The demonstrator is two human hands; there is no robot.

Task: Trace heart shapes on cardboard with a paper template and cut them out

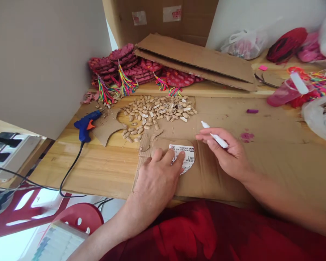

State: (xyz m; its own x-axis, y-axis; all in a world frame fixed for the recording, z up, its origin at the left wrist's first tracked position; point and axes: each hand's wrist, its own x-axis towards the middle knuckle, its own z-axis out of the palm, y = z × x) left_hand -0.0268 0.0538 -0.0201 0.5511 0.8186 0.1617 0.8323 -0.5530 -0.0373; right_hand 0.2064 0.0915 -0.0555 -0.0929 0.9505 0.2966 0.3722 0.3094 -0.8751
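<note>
My left hand point(160, 172) lies with its fingers out over a cut cardboard piece with a rounded edge, pressing on its white printed label point(189, 154). This piece rests on a larger cardboard sheet point(222, 190) spread over the wooden table. To the right, my right hand point(228, 152) holds a white marker point(219, 140) between thumb and fingers, slanted with its narrow end toward the upper left. The marker is above the sheet, apart from the labelled piece. Part of that piece is hidden under my left hand.
Peanut shells point(163, 108) are spread behind the hands. A blue glue gun point(87, 125) lies at the left, its cord trailing off the table edge. Farther back are folded cardboard point(195, 59) and red tasselled pieces point(125, 65). A purple cap point(252, 111) lies at the right.
</note>
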